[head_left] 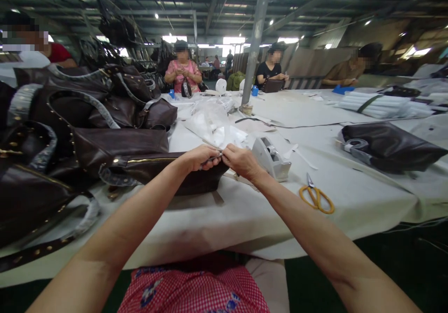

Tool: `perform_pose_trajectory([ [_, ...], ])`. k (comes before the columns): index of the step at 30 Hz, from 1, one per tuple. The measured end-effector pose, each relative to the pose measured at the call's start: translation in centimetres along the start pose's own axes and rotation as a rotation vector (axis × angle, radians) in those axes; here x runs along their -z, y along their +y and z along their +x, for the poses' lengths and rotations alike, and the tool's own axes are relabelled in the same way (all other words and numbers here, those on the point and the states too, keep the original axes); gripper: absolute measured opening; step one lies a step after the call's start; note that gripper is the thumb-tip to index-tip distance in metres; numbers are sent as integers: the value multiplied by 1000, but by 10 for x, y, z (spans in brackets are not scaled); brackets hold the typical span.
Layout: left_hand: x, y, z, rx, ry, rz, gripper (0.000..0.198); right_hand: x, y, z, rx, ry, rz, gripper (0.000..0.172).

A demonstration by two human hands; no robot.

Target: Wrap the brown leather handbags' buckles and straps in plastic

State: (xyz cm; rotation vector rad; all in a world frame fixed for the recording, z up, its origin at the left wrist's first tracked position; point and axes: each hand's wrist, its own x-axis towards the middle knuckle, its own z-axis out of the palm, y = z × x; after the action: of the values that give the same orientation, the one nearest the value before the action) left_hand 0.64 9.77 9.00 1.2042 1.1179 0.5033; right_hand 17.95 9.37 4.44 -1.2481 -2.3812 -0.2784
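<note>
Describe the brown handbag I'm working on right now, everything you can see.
The brown handbag looks like glossy dark leather, with a gold zip line along its top. It lies flat on the white-covered table beside a heap of similar bags. The left hand and right hand pinch its upper right corner.

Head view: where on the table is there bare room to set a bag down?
Bare cloth lies between the scissors and the lone bag at right, and along the near edge below the held bag. Piled bags crowd the left; plastic sheets and a tape dispenser fill the middle.
</note>
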Motion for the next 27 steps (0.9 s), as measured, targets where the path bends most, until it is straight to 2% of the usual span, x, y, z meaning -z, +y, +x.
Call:
perform_pose_trajectory([
  [5,14,8,10,137,-127,-106,30,20,28,-1,5,-115,499,26],
  [7,20,10,17,210,-199,-175,31,21,35,-3,15,-96,578,25],
  [12,30,16,35,332,-339,-198,26,7,39,1,234,78,473,23],
  [15,31,21,37,368,-361,-182,26,4,39,6,328,103,414,24],
  [17,29,25,36,373,-342,-173,27,3,38,6,339,99,386,24],
  [20,24,27,30,367,-306,-152,30,0,28,3,255,98,243,22],
  [24,13,21,22,319,-203,-102,36,-14,1,-4,-37,130,-89,23],
  [27,5,12,18,254,-114,-59,36,-22,-15,-7,-153,121,-186,29],
])
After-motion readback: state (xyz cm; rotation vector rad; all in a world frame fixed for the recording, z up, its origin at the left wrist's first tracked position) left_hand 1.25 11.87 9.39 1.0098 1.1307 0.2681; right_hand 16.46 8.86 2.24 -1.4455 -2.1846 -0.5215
